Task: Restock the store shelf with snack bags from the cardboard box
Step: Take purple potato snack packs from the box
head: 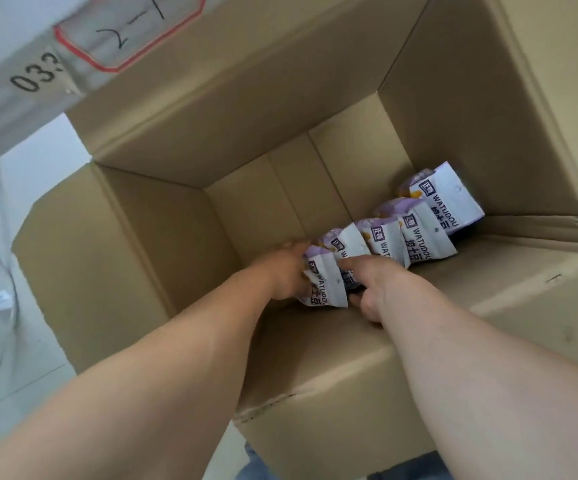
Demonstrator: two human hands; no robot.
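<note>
Both my arms reach down into a large open cardboard box point(163, 237). Several white-and-purple snack bags marked WATUDOU lie in a row along its bottom right side. My left hand point(286, 271) grips the nearest snack bag point(324, 285) from its left side. My right hand point(381, 289) presses on the same cluster from the right, index finger on the second bag point(344, 247). Two more bags point(415, 233) overlap beyond, and the farthest bag point(450, 199) leans in the back right corner. The store shelf is out of view.
The box's flaps stand open on all sides; the near flap point(332, 393) folds toward me under my right forearm. A grey surface with handwritten numbers and a red-outlined label point(131, 32) sits at the upper left. White floor shows at left.
</note>
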